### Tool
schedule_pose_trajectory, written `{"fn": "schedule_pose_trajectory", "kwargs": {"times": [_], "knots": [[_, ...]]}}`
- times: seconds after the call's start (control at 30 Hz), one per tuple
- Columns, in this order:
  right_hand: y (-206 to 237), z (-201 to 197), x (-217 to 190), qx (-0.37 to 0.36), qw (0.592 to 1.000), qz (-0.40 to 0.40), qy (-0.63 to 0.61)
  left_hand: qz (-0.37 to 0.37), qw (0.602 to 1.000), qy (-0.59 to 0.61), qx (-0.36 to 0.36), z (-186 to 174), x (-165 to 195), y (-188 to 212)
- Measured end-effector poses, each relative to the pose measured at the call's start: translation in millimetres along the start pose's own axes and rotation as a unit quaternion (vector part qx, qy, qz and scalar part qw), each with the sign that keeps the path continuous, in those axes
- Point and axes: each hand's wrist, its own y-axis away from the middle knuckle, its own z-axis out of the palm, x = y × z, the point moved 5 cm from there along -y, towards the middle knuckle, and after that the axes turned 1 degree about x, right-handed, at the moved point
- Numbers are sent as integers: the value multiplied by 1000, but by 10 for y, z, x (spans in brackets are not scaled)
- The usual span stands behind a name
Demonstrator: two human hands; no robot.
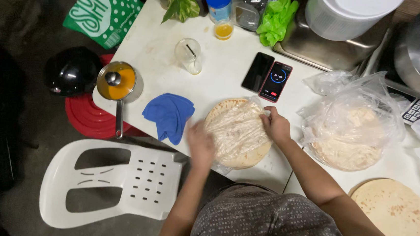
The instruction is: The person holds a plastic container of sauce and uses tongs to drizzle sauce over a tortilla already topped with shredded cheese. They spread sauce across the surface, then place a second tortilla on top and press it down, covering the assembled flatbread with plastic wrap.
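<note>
Left hand point(201, 145) blurred, grip unclear, on the flatbread stack point(238, 135)'s left edge. Right hand point(275, 126) pinches its plastic wrap point(233, 128) at right. Blue cloth point(169, 116) lies just left.

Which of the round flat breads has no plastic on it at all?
The bare round flatbread at the table's lower right corner. The flatbread under both hands is covered by clear plastic film, and the flatbread stack sits inside a clear plastic bag.
</note>
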Motion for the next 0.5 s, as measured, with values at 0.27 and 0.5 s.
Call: {"fn": "schedule_pose_trajectory", "kwargs": {"times": [0.27, 0.5], "knots": [[3, 6, -18, 4, 1000, 21, 20, 115, 971, -155, -141, 578, 294, 23], [-68, 127, -372, -37, 986, -105, 123, 118, 973, -152, -130, 567, 285, 16]]}}
